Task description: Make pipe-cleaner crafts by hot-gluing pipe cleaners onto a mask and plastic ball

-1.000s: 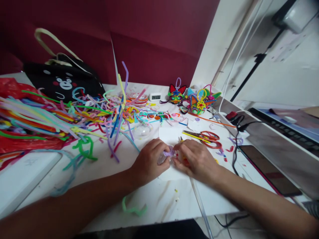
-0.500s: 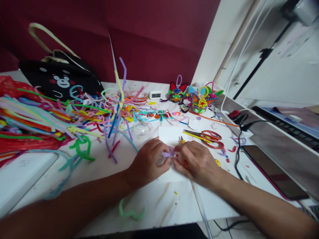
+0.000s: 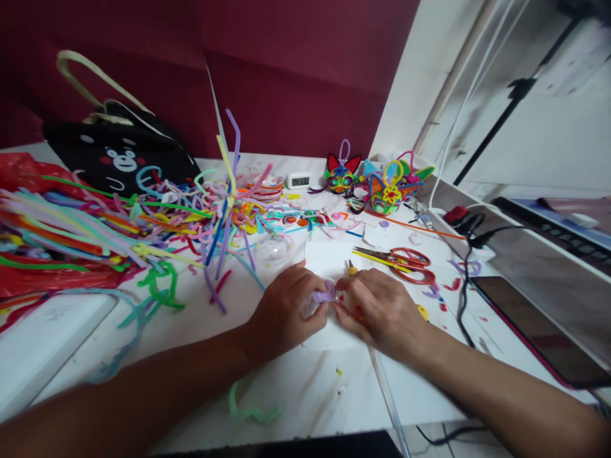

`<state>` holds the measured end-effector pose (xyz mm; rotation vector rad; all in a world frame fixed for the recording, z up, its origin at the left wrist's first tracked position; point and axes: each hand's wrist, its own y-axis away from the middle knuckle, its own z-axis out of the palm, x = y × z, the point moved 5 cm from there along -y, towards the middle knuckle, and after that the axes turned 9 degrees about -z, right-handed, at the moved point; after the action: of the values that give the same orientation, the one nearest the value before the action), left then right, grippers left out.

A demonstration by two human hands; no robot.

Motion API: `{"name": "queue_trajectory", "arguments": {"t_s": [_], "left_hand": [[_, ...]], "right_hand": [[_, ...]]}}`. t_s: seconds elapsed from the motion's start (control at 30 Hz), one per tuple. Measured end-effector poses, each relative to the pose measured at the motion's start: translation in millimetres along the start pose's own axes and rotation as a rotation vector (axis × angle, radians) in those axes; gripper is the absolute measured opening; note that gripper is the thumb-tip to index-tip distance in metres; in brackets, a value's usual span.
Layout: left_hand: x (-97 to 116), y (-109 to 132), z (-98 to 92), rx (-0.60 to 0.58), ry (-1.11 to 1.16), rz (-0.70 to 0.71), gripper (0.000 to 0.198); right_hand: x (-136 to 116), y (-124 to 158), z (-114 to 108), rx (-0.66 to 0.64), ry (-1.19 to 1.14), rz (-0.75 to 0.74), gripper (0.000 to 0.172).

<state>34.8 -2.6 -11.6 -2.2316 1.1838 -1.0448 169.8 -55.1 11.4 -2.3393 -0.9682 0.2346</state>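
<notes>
Right hand [image 3: 382, 308] edged slightly outward; left hand [image 3: 287, 306] pinches the purple coil [image 3: 324, 292], right's grip unclear.

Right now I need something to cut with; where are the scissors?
In the head view, the scissors lie right of centre, just beyond the right hand and left of the phone.

On our table [image 3: 281, 388], pipe cleaners [image 3: 181, 219] left, bag [image 3: 124, 152] behind, scissors [image 3: 398, 259] and phone [image 3: 537, 327] right, perhaps a ball [image 3: 321, 295] between our left hand [image 3: 286, 308] and right hand [image 3: 382, 312]

Lilac coil [image 3: 324, 292] partly behind left grip [image 3: 289, 308]
</notes>
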Motion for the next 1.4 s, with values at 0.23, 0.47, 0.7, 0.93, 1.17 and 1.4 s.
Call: {"name": "queue_trajectory", "arguments": {"t_s": [0.23,0.47,0.7,0.93,1.17,1.4], "left_hand": [[1,1,-0.7,0.032,0.002,0.019,0.025],[1,0,-1.0,0.027,0.007,0.032,0.026],[-1,1,1.2,0.006,0.054,-0.084,0.026],[5,-2,-1.1,0.016,0.042,-0.151,0.021],[5,-3,-1.0,0.016,0.016,-0.168,0.021],[5,-3,-0.6,0.016,0.009,-0.203,0.021]], "right_hand": [[2,1,1,0.026,-0.037,0.021,0.007],[9,4,2,-0.006,-0.177,0.170,0.013],[18,4,4,0.005,-0.382,0.358,0.017],[22,5,11,0.018,-0.537,0.536,0.019],[25,6,17,0.047,-0.633,0.663,0.024],[25,7,19,0.066,-0.660,0.719,0.027]]}}
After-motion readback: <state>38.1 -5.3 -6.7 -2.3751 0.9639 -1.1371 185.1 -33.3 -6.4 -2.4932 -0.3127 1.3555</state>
